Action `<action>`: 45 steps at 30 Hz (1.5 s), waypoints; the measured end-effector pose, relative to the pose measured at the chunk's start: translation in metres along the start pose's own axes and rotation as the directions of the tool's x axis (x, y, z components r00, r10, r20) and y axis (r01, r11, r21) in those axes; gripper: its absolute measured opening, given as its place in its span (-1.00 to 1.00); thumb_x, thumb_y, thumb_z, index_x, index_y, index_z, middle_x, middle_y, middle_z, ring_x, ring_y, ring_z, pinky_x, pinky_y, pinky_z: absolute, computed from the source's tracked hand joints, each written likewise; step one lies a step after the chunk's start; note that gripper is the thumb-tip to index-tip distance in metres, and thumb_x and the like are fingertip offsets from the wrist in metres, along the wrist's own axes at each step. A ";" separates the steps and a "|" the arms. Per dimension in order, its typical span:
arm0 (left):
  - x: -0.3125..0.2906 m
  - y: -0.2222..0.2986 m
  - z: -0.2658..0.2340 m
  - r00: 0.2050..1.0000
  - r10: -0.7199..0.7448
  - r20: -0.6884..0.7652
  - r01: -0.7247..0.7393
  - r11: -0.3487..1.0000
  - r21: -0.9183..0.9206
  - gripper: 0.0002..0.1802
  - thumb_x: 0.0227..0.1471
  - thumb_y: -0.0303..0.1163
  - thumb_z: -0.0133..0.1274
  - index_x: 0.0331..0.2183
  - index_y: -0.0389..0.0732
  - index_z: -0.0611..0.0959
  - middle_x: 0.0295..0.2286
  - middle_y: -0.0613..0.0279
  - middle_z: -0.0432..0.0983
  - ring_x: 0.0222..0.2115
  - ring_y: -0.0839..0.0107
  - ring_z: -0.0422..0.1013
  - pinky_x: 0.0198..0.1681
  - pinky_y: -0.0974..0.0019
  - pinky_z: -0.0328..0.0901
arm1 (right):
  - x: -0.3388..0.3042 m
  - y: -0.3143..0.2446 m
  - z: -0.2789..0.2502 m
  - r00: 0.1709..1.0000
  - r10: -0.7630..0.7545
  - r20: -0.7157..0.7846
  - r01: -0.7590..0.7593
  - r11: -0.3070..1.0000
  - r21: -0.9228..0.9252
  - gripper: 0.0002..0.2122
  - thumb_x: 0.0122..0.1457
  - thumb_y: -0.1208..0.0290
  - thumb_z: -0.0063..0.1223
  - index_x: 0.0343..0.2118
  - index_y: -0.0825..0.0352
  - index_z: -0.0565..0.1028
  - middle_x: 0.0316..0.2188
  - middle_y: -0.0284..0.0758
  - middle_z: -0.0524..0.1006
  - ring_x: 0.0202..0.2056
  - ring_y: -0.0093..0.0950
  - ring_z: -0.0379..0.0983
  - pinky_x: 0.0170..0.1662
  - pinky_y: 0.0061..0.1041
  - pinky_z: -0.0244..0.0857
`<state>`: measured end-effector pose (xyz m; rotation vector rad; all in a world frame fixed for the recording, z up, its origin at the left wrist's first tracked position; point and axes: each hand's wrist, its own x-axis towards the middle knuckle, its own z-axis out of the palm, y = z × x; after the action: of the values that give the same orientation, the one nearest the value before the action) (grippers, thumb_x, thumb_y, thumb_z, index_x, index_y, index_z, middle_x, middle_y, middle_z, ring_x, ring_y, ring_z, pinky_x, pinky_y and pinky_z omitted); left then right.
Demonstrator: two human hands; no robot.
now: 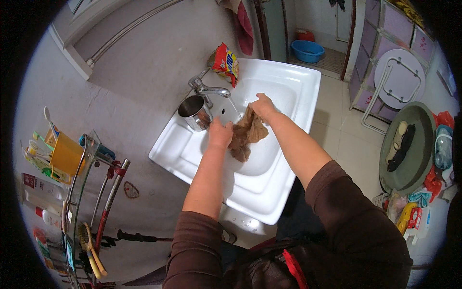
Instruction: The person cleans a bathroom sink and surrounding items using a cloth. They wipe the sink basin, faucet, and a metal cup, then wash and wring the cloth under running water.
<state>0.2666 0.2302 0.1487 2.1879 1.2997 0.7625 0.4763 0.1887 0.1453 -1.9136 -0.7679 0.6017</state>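
A wet brown cloth (249,134), thin and crumpled, hangs between my two hands over the basin of a white sink (269,204). My left hand (221,133) is closed on its left edge, beside a metal mug (191,109). At the upper right end of the cloth, my right hand (263,107) pinches it with the fingers together. A stream of water runs from the chrome faucet (214,90) and falls next to the cloth's top.
Behind the faucet, a red and yellow packet (225,65) stands on the sink's back corner. Left of the sink, a wall rack holds a yellow cup (66,153) of toothbrushes and a hairbrush (85,237). A blue basin (308,51) sits on the floor beyond; a green tub (418,164) is at right.
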 end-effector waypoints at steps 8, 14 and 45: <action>0.006 -0.018 0.010 0.969 -0.139 0.203 0.111 0.983 0.143 -0.60 0.19 -0.27 0.13 -0.04 -0.35 0.67 -0.04 -0.25 0.58 0.03 -0.14 0.52 0.10 -0.04 0.43 | -0.043 0.016 0.012 0.942 -0.057 0.332 0.278 0.688 -0.670 -0.50 0.16 0.38 0.10 0.20 0.34 0.50 0.27 0.01 0.42 0.23 -0.14 0.44 0.22 -0.22 0.39; 0.001 -0.009 0.007 0.664 -0.475 0.578 0.606 0.794 -0.044 -0.38 0.35 0.09 -0.14 0.12 -0.23 0.53 -0.13 -0.13 0.63 -0.31 -0.09 0.65 -0.36 -0.16 0.59 | -0.047 0.006 0.041 0.878 -0.049 0.476 0.392 0.644 -0.657 -0.72 0.08 0.30 0.17 -0.22 0.34 0.73 -0.30 -0.01 0.69 -0.20 -0.16 0.68 -0.10 -0.30 0.54; 0.004 0.006 -0.005 0.820 -0.235 0.523 0.562 0.511 -0.651 -0.61 0.36 0.06 -0.06 -0.21 -0.04 0.63 -0.53 0.39 0.49 -0.65 0.50 0.31 -0.69 0.33 0.06 | -0.063 -0.027 0.010 0.897 -0.396 0.197 0.441 0.765 -0.469 -0.79 0.21 0.33 0.05 -0.18 0.33 0.52 -0.13 -0.04 0.63 -0.08 -0.03 0.58 0.01 -0.07 0.42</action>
<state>0.2684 0.2320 0.1570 1.1436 0.9427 0.5265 0.4198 0.1581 0.1708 -2.0816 -1.4827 0.2060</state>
